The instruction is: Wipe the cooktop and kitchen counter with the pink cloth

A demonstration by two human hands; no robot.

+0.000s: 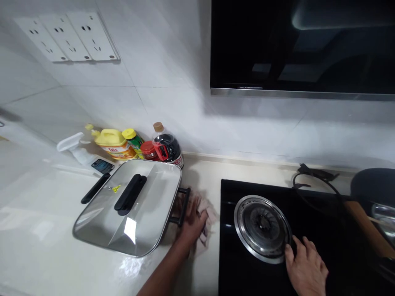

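At the near right edge, here's the right hand (pixel 307 265), palm down over the black cooktop (pixel 233 275), its fingers loosely spread and gripping nothing, thumb right at the rim of a round metal disc (pixel 262 230). That disc is shiny, dark at the hub, and it sits on the glass near the cooktop's left side. Over on the pale counter (pixel 46 230), between the cooktop and a big lidded pan, the left hand (pixel 194 220) is down on a crumpled pinkish cloth (pixel 210 220). The fingers are blurred and partly behind the pan's black side handle (pixel 184 205), so I can't tell whether they're closed on it. And look at that pan: its rectangular glass lid (pixel 157 197) carries a long black grip (pixel 130 194). To the right, a dark pot (pixel 373 185) stands by the cooktop's far edge.

Behind the pan, a phone (pixel 103 166) lies near a white spray bottle (pixel 77 150), and there's the lineup: yellow jug (pixel 112 139), green bottle (pixel 135 142), red-lidded jar (pixel 148 149), then a dark-filled bottle (pixel 169 146) with a brown cap. Up on the tiled wall, three sockets (pixel 92 35) at left, a glossy black panel (pixel 262 45) at right!
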